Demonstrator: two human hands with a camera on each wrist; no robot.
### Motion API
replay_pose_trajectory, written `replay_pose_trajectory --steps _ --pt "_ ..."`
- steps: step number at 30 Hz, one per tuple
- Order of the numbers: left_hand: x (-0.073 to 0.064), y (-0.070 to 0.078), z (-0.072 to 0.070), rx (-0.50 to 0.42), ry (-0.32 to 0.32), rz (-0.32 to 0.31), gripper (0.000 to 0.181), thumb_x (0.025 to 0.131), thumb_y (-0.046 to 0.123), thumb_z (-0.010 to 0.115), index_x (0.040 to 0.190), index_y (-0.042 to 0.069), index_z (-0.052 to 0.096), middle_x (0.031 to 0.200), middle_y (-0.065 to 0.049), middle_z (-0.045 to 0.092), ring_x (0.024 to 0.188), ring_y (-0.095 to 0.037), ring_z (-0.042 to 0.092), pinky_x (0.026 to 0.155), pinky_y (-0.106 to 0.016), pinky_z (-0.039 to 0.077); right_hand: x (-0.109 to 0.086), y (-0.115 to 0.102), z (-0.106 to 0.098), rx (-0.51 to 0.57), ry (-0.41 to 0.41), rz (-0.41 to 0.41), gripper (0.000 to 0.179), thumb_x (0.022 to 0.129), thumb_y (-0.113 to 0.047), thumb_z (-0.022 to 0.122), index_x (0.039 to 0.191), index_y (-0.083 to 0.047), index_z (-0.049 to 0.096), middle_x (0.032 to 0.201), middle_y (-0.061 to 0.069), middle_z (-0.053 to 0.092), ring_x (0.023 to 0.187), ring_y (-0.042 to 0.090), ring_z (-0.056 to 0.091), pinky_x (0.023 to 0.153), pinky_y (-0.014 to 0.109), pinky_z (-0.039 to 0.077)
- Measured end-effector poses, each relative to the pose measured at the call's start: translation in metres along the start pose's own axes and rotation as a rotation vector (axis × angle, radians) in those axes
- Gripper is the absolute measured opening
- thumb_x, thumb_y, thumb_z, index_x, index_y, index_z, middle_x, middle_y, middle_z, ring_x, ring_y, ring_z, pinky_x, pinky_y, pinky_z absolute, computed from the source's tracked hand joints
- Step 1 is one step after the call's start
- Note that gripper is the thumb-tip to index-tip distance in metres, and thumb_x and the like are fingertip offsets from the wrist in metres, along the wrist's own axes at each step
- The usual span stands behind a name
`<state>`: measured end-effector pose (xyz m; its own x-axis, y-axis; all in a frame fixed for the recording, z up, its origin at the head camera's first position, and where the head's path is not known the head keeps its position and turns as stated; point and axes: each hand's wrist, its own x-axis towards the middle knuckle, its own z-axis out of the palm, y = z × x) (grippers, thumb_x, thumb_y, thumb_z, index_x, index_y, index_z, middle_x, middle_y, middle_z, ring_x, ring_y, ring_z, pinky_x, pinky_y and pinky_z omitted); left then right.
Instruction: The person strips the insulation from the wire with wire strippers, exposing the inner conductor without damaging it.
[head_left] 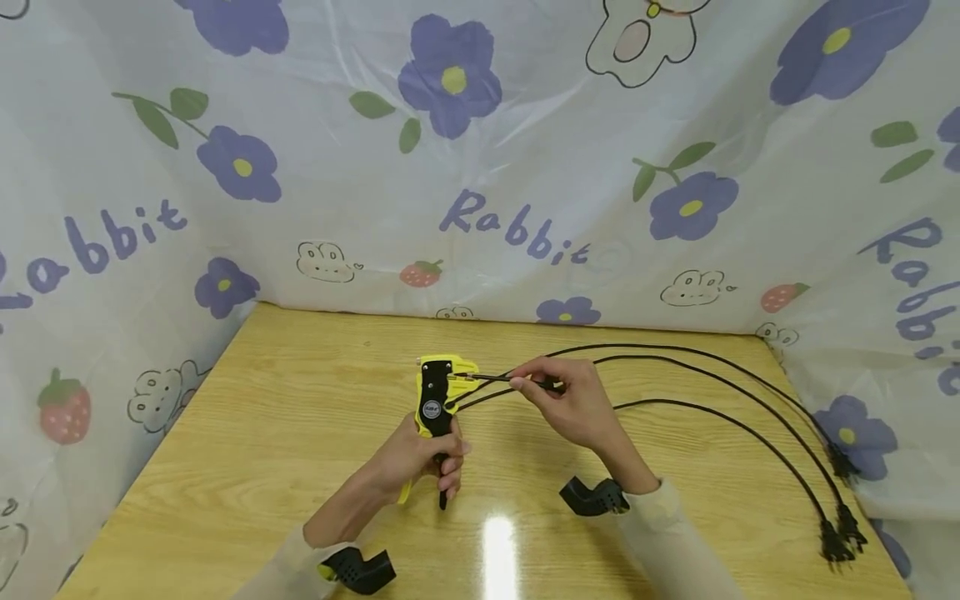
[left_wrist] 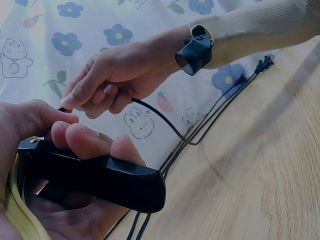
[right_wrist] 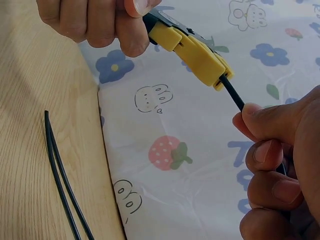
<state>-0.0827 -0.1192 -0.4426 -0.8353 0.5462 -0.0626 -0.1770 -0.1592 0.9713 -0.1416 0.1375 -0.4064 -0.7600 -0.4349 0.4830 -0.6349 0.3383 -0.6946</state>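
Note:
My left hand (head_left: 408, 462) grips the handles of a yellow and black wire stripper (head_left: 433, 387), its head tilted up above the table. Thumb and fingers of my right hand (head_left: 581, 406) pinch a black power cord (right_wrist: 232, 94) close to its end. In the right wrist view the cord's tip enters the yellow head of the wire stripper (right_wrist: 202, 62), so the tip itself is hidden. From the left wrist view, the black handle (left_wrist: 95, 175) lies across my left fingers, while the held cord (left_wrist: 160, 116) trails in a curve behind my right hand.
Two other black cords (right_wrist: 59, 170) lie on the wooden table (head_left: 285, 400), their cut ends side by side. At the table's right side rest the three plugs (head_left: 834, 542). A patterned sheet (head_left: 525, 283) borders the table at the back and sides.

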Motion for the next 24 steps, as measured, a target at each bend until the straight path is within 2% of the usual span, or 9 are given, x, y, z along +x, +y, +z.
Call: replay_pose_trajectory --steps 11,18,24 --pt "-0.006 -0.001 -0.004 -0.026 -0.03 -0.007 0.018 0.098 0.007 0.063 0.083 0.007 0.053 0.061 0.002 0.054 0.05 -0.014 0.057 0.053 -0.036 0.06 -0.002 0.0 0.004 0.007 0.004 -0.008 0.01 0.098 -0.018 0.07 0.102 -0.017 0.08 0.067 -0.006 0.062 0.047 0.001 0.033 0.044 0.019 0.034" --pt "-0.004 0.001 -0.008 -0.025 -0.041 -0.014 0.017 0.099 0.009 0.062 0.085 0.006 0.054 0.063 0.001 0.056 0.051 -0.015 0.059 0.057 -0.04 0.062 0.003 0.002 0.002 -0.004 -0.004 -0.026 0.011 0.098 -0.017 0.07 0.103 -0.016 0.08 0.07 -0.008 0.064 0.048 0.001 0.034 0.045 0.02 0.034" --pt "-0.003 0.002 -0.011 -0.031 -0.041 -0.015 0.015 0.1 0.009 0.062 0.087 0.005 0.053 0.063 0.001 0.056 0.052 -0.015 0.06 0.057 -0.04 0.063 0.006 0.001 0.001 -0.004 -0.011 -0.02 0.011 0.098 -0.019 0.071 0.104 -0.019 0.08 0.071 -0.008 0.065 0.048 0.002 0.035 0.046 0.02 0.035"
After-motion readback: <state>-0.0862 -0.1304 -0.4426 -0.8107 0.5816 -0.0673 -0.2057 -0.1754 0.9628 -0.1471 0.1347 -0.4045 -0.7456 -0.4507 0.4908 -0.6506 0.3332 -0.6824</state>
